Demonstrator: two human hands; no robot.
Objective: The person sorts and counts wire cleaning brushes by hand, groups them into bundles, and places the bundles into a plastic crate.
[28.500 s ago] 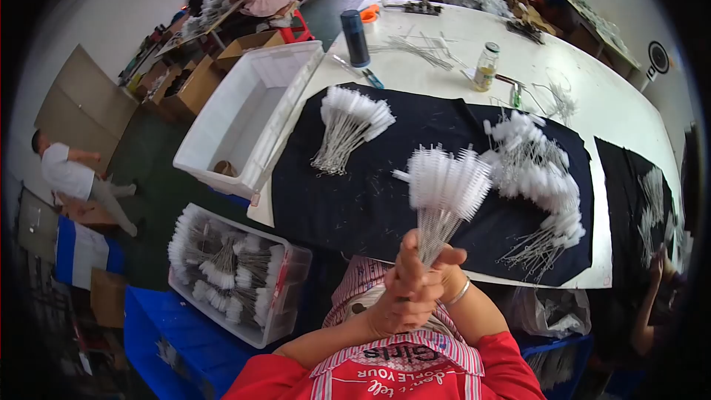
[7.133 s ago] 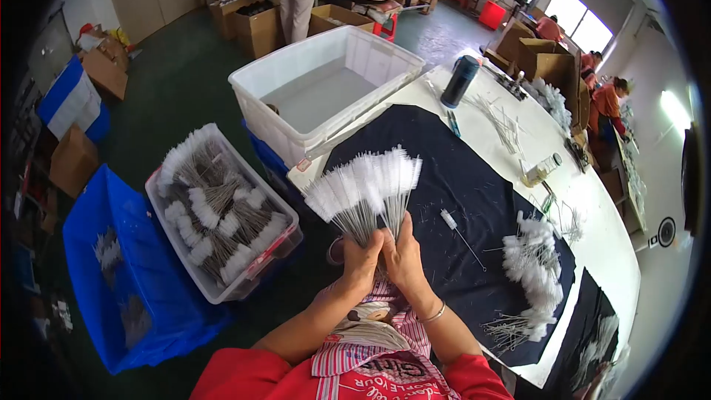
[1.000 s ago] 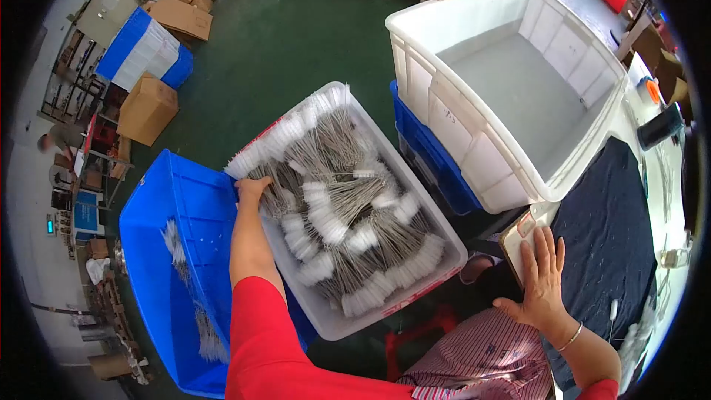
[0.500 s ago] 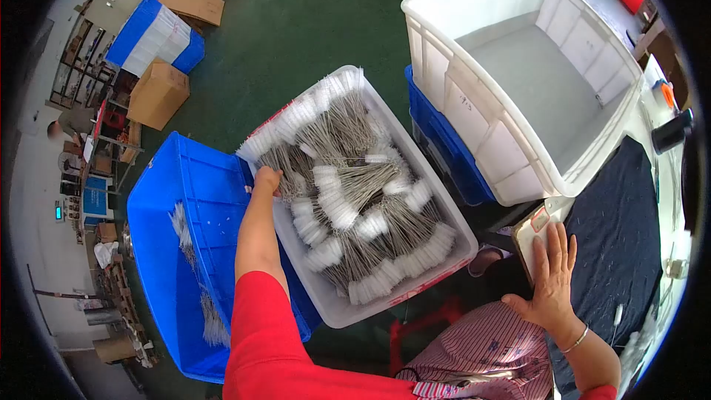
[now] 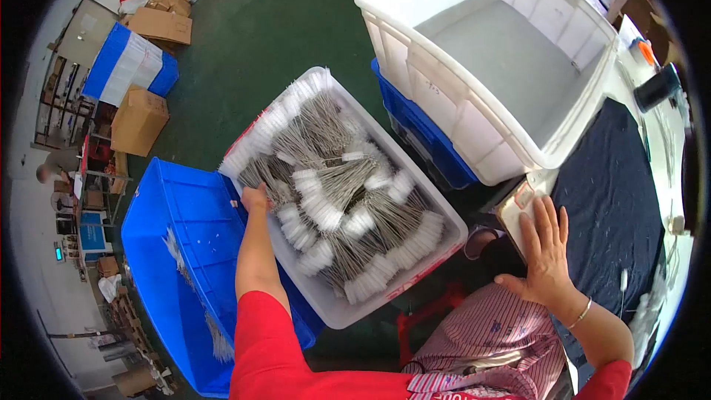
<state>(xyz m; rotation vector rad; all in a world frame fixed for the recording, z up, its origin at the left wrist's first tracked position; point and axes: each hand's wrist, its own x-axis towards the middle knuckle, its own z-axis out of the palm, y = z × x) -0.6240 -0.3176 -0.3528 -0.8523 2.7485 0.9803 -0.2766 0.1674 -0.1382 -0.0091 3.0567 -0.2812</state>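
My left hand (image 5: 255, 198) is at the left edge of a clear-white bin (image 5: 452, 231), beside bundles of white-bristled wire brushes (image 5: 318, 204) that fill it. Its fingers are mostly hidden by the rim and brushes, so what it grips cannot be made out. My right hand (image 5: 544, 255) lies flat with fingers apart on the corner of the white table (image 5: 512, 215), holding nothing. A dark cloth (image 5: 611, 192) covers the table beside it, with a single brush (image 5: 623, 280) on the cloth.
A large white tub (image 5: 459, 104) stands at the upper right, above a blue crate (image 5: 422, 133). At the left, a blue bin (image 5: 167, 252) holds a few brushes. Cardboard boxes (image 5: 139, 120) stand farther back. A dark bottle (image 5: 655, 89) lies toward the right edge.
Since the earliest frame, both hands have parted from the brush bundle they held. The view has turned left toward the brush bin. Over the last second, both hands stay in nearly the same places.
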